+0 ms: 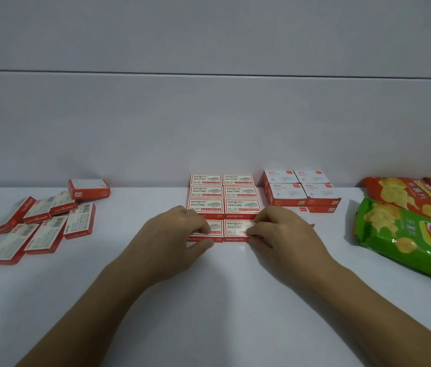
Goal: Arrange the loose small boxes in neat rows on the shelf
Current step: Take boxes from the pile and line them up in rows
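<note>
The shelf (214, 292) is white, flat and smooth, with a little shine. In the middle sit small flat cardboard boxes, red and white, laid in neat rows (223, 193), two across and four deep, with their sides touching. The left hand (180, 231) holds the front left box (215, 229), with bent fingers on top and the thumb on the front edge. The right hand (280, 231) holds the front right box (236, 230) the same way. These two boxes touch each other at the front of the rows. Far to the left, the loose boxes (42, 223) lie in a messy pile, tipped and turned all ways, some leaning on each other. On the right side is a block of white-topped boxes (301, 192) with red sides. Past them lie a crinkly, shiny green chip bag (407, 234) and an orange chip bag (405, 196). The wall (209, 123) behind is plain grey.
</note>
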Demonstrator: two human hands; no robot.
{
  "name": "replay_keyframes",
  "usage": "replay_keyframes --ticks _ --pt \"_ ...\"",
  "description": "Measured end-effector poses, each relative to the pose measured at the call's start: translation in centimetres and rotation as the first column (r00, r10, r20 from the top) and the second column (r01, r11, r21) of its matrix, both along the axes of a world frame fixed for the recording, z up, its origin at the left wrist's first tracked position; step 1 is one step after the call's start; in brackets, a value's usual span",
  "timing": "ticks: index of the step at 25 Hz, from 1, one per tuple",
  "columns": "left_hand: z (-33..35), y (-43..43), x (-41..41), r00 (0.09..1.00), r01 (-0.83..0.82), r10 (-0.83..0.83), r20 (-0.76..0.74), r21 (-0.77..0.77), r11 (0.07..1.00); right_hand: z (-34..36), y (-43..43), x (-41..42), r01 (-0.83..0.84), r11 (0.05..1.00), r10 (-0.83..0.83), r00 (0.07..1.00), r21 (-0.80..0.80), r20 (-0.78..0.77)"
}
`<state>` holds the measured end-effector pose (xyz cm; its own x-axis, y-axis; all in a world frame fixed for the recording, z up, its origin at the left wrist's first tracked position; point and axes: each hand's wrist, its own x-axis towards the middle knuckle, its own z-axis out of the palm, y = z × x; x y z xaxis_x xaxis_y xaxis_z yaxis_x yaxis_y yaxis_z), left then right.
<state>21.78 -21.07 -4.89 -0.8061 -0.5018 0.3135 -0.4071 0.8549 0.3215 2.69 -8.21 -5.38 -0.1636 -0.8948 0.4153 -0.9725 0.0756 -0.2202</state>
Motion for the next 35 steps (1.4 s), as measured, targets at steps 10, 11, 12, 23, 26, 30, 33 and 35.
replay_keyframes --ticks 10,11,12,23,26,30,33,35 --pt "-0.3 0.0 -0.4 0.998 -0.003 0.006 0.065 -0.046 0.999 0.1 -0.7 1.1 0.031 1.0 -0.029 0.986 0.007 -0.165" --pt "-0.2 -0.1 -0.3 0.996 -0.005 0.007 0.092 -0.029 1.0 0.4 -0.8 1.2 0.043 0.998 -0.035 0.982 0.037 -0.184" --pt "0.1 -0.3 -0.2 0.993 -0.006 0.009 0.12 -0.02 1.0 0.8 -0.8 1.4 0.046 0.997 -0.033 0.979 0.06 -0.199" --pt "1.8 -3.1 9.3 0.889 -0.441 0.452 0.076 -0.122 0.889 4.2 -8.5 8.1 -0.258 0.956 0.269 0.961 0.139 -0.061" --pt "1.3 -3.4 13.7 0.764 -0.625 0.634 0.12 -0.108 0.773 3.8 -11.0 11.8 -0.373 0.91 0.377 0.926 0.179 0.01" --pt "0.8 -2.2 17.8 0.628 -0.759 0.767 0.129 -0.116 0.641 2.4 -14.0 16.5 -0.449 0.856 0.47 0.882 0.258 -0.024" --pt "0.9 -1.1 19.3 0.594 -0.791 0.797 0.109 -0.102 0.603 1.4 -15.8 18.9 -0.427 0.846 0.476 0.875 0.319 -0.09" --pt "1.0 -0.6 19.9 0.579 -0.806 0.81 0.096 -0.084 0.586 0.8 -16.3 20.1 -0.389 0.841 0.459 0.881 0.375 -0.116"
